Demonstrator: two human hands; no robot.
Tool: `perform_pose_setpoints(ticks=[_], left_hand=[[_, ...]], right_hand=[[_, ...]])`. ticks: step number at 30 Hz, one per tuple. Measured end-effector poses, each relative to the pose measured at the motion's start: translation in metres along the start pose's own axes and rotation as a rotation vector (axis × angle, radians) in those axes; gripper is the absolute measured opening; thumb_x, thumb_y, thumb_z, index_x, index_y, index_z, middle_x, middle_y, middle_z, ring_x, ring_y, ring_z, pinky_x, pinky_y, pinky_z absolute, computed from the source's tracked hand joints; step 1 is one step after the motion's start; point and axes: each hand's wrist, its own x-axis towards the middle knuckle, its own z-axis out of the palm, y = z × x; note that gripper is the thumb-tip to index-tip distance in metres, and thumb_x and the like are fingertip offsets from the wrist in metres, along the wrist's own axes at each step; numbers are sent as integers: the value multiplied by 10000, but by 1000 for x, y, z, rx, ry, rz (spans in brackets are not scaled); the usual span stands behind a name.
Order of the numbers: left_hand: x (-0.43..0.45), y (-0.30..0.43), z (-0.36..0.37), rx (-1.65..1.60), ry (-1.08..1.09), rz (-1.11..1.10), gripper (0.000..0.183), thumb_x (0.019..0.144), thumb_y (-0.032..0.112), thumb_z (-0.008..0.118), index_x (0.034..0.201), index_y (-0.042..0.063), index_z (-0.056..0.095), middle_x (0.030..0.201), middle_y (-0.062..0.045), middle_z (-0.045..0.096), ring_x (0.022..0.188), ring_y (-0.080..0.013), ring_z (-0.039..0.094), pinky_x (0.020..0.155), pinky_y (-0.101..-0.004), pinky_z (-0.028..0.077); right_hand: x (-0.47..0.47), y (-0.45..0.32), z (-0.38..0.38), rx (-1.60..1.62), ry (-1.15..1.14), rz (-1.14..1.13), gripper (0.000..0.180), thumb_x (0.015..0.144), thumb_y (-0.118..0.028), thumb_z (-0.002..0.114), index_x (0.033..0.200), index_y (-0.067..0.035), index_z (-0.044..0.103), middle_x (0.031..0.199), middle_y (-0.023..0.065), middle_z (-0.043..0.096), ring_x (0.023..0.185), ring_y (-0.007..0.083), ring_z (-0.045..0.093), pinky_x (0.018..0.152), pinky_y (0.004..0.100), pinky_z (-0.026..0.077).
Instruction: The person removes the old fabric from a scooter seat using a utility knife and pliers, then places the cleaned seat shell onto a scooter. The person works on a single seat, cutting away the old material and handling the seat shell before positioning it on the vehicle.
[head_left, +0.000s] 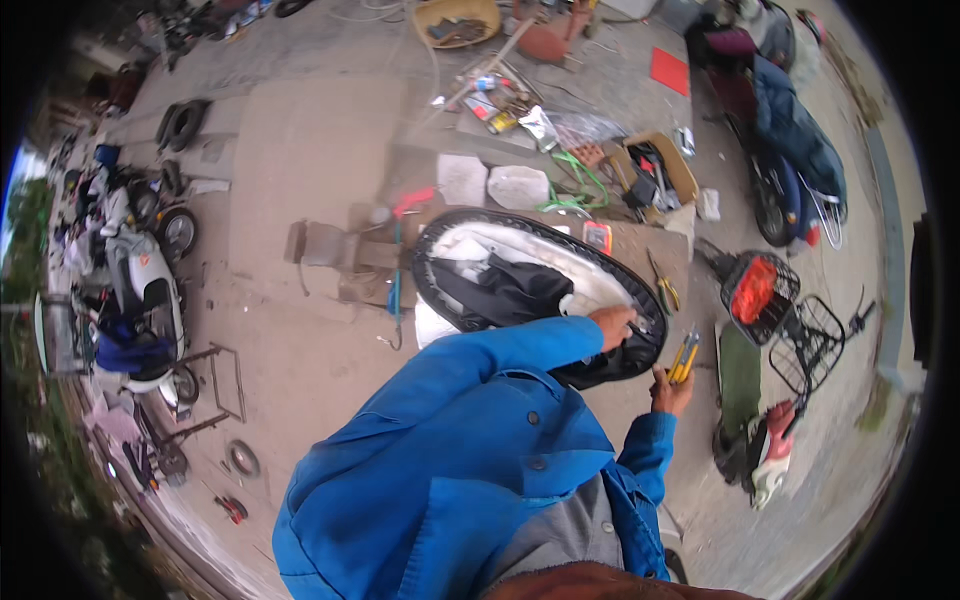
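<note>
An upturned vehicle seat (442, 296), with a black cover and a whitish inner shell, lies before me on a low work surface. Loose black fabric (525, 289) is bunched inside it. My left hand (615, 328) reaches into the right end of the seat with its fingers curled; what they pinch is too small and partly hidden to tell. Outside the seat's lower right edge, my right hand (671, 391) holds yellow-handled pliers (684, 358) with the jaws pointing up. A second pair of pliers (664, 289) lies beside the seat's right rim.
Beyond the seat are pale blocks (517, 187), a green cord (581, 180) and a cardboard box (682, 180) of tools. A bench vise (330, 246) stands left. Parked scooters (146, 277) line the far left; an electric bike with a basket (757, 289) is at right.
</note>
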Motion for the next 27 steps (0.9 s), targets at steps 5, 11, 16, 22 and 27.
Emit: perform_pose_setpoints(ticks=[5, 11, 16, 22, 27], left_hand=[[22, 2, -16, -16, -8, -32, 216, 887, 173, 746, 1038, 48, 655, 1077, -183, 598, 1030, -411, 616, 896, -473, 510], [15, 30, -9, -85, 28, 21, 231, 881, 151, 766, 1072, 52, 681, 1154, -149, 650, 1103, -369, 643, 952, -433, 510], [22, 26, -12, -4, 0, 103, 250, 889, 159, 772, 1120, 87, 710, 1112, -122, 680, 1068, -372, 657, 933, -443, 522], [14, 11, -6, 50, 26, 336, 126, 904, 72, 719, 1028, 84, 702, 1039, -123, 664, 992, -374, 663, 840, -437, 540], [12, 13, -3, 7, 15, 312, 128, 906, 52, 705, 1030, 80, 689, 1037, -118, 657, 982, -374, 663, 827, -442, 539]], right_hand=[[-36, -84, -2, -105, 27, 133, 537, 915, -268, 803, 1329, -39, 548, 776, 93, 643, 614, 171, 602, 569, 334, 496], [-79, -85, -6, -330, 89, 52, 549, 987, -325, 697, 1472, -151, 507, 937, 188, 689, 794, 309, 663, 743, 405, 535], [-81, -95, 9, -542, 34, -90, 533, 990, -197, 638, 1502, -190, 489, 1146, 272, 697, 1009, 485, 677, 887, 509, 542], [-68, -97, 24, -1006, -50, -191, 514, 1043, -215, 591, 1530, -330, 474, 978, 146, 668, 809, 403, 697, 686, 494, 572], [-62, -84, 28, -1078, -5, -319, 552, 986, -172, 616, 1505, -344, 536, 894, 121, 645, 647, 358, 667, 556, 474, 533]])
